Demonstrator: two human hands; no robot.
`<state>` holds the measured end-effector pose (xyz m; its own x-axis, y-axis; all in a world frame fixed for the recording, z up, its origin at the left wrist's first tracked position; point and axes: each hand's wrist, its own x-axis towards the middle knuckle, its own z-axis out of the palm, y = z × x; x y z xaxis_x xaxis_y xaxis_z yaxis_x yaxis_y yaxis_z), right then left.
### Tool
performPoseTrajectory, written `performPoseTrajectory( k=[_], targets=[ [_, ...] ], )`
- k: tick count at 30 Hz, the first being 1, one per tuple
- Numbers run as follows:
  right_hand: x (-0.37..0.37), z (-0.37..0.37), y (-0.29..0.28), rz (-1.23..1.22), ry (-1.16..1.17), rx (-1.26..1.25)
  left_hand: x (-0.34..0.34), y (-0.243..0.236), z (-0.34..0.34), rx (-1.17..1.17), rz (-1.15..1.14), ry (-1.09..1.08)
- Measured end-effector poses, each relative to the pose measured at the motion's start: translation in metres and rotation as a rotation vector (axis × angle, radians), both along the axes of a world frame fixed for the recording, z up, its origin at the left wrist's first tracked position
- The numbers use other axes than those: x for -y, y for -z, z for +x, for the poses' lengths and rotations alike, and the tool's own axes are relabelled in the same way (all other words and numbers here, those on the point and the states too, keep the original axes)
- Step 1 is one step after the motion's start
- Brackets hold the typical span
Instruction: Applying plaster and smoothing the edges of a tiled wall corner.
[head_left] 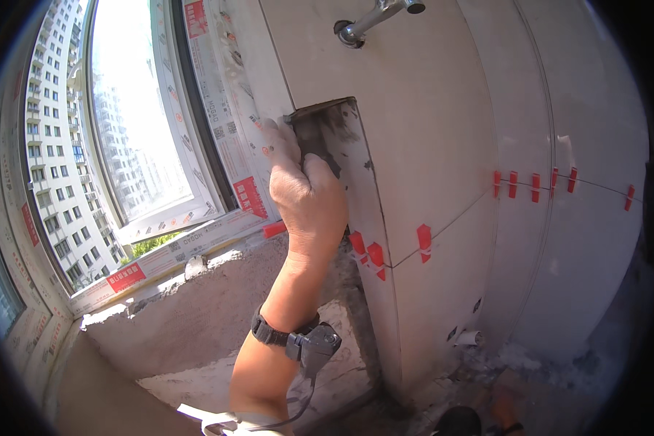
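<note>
My left hand, with a strap-mounted device on its forearm, reaches up to a dark rectangular cut-out in beige wall tiling. Its fingers are curled at the cut-out's left edge, beside the window frame; whatever they grip is hidden. My right hand is low at the bottom right in shadow, with a dark band at the wrist; its fingers are unclear. Red tile-levelling wedges sit along the tile joint right of my left hand, and a chrome tap fitting sticks out above.
A white-framed window at left shows tall buildings outside. Below it is a rough plaster wall and ledge. More red wedges line the tiles at right. A white pipe stub protrudes low, above a rubble-strewn floor.
</note>
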<state>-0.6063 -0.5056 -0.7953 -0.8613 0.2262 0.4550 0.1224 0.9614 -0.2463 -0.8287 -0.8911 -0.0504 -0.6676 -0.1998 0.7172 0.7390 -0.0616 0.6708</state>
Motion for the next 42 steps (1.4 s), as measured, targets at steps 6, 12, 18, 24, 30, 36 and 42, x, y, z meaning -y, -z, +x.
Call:
performPoseTrajectory(
  k=[6,12,18,24,30,36,42],
  targets=[
    [0.014,-0.028,-0.073,-0.129,0.067,0.466,0.005,0.021,0.025,-0.251,0.326,0.490],
    [0.032,-0.020,-0.053,-0.186,0.143,0.216,0.036,0.039,0.044,-0.213,0.263,0.564],
    [0.021,0.057,0.026,-0.413,0.135,0.328,0.097,0.100,0.056,-0.340,-0.317,-0.364],
    [-0.057,0.132,0.198,-0.708,-0.096,0.943,0.168,0.227,0.062,-0.186,-1.684,-0.669],
    [0.013,0.068,0.159,-0.434,-0.113,0.555,0.150,0.224,0.070,-0.451,-1.536,-1.036],
    [0.024,0.019,0.027,-0.203,0.037,0.822,0.215,0.307,0.018,-0.054,-1.526,-1.452],
    [0.038,0.052,-0.002,-0.350,0.133,1.139,0.245,0.313,0.040,-0.228,-1.671,-1.638]
  ],
)
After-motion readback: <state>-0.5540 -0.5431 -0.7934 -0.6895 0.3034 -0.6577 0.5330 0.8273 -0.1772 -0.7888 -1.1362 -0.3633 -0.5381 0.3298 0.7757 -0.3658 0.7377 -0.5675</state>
